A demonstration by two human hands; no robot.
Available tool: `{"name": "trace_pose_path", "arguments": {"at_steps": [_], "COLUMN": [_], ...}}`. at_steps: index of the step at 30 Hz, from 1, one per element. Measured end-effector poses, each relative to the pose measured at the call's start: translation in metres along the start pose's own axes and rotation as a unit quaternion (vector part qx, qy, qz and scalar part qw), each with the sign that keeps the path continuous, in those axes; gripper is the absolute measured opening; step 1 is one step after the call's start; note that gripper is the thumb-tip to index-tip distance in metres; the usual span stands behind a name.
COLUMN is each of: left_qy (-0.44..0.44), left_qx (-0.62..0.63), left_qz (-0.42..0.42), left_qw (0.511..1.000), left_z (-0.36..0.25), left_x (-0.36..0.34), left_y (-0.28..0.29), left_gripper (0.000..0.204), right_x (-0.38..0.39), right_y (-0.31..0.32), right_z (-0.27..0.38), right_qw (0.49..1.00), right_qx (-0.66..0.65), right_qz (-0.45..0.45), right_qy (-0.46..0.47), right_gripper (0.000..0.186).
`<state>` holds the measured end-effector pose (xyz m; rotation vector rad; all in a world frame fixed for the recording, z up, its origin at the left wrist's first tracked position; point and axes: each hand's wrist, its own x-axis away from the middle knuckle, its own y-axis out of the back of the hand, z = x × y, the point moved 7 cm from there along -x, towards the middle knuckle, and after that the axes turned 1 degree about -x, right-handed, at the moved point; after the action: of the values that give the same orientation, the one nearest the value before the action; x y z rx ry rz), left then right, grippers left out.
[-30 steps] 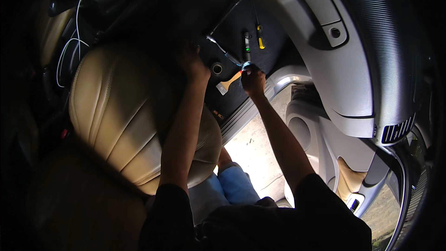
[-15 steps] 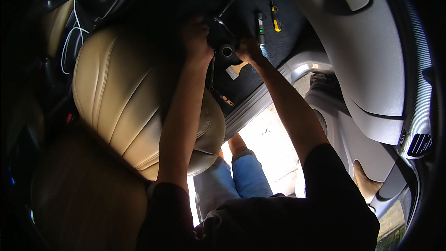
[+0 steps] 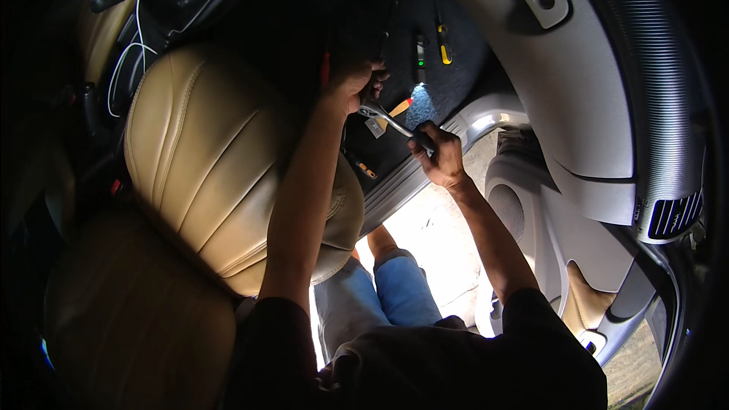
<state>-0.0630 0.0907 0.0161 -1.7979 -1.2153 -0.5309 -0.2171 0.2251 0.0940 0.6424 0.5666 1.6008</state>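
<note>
My right hand (image 3: 442, 153) is wrapped round the black grip of a ratchet wrench (image 3: 396, 124), whose shiny shaft slants up and left. At the wrench's head end my left hand (image 3: 358, 85) is closed with curled fingers; shadow hides exactly what lies under it. Beneath the shaft lies a flat paintbrush (image 3: 377, 127) with a wooden, red-tipped handle. Farther off, a lit flashlight (image 3: 421, 59) throws a bright patch onto the dark carpet. Right of it rests a yellow-and-black screwdriver (image 3: 444, 45). An orange-handled tool (image 3: 366, 170) lies close to the door sill.
A tan leather car seat (image 3: 220, 175) fills the left side, with a white cable (image 3: 139, 7) beyond it. The grey dashboard (image 3: 562, 99) curves along the right, above the open door (image 3: 547, 220). The metal sill (image 3: 402, 182) crosses in front. A red slim thing (image 3: 325, 70) stands beyond my left hand.
My right hand has come back toward me and to the right, now showing the ratchet wrench in it. The left hand has shifted right and slightly nearer. The whole view has turned a little.
</note>
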Motion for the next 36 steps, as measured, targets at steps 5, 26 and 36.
{"name": "trace_pose_path", "arguments": {"at_steps": [5,26,36], "left_qy": [0.019,0.009,0.008], "left_qx": [0.08,0.045,0.141], "left_qz": [0.061,-0.006,0.077], "left_qw": [0.995,0.999,0.987], "left_z": [0.006,-0.009,-0.007], "left_x": [-0.003,0.016,0.008], "left_y": [-0.007,-0.018,-0.031], "left_gripper": [0.013,0.017,0.02], "right_x": [-0.055,-0.125,-0.025], "right_y": [-0.016,-0.025,-0.035], "right_z": [-0.082,-0.166,0.05], "right_qw": [0.977,0.921,0.941], "right_qx": [-0.005,0.045,-0.28], "right_qz": [-0.132,-0.185,-0.174], "right_qy": [-0.165,-0.341,-0.08], "right_gripper": [0.026,0.049,0.025]}}
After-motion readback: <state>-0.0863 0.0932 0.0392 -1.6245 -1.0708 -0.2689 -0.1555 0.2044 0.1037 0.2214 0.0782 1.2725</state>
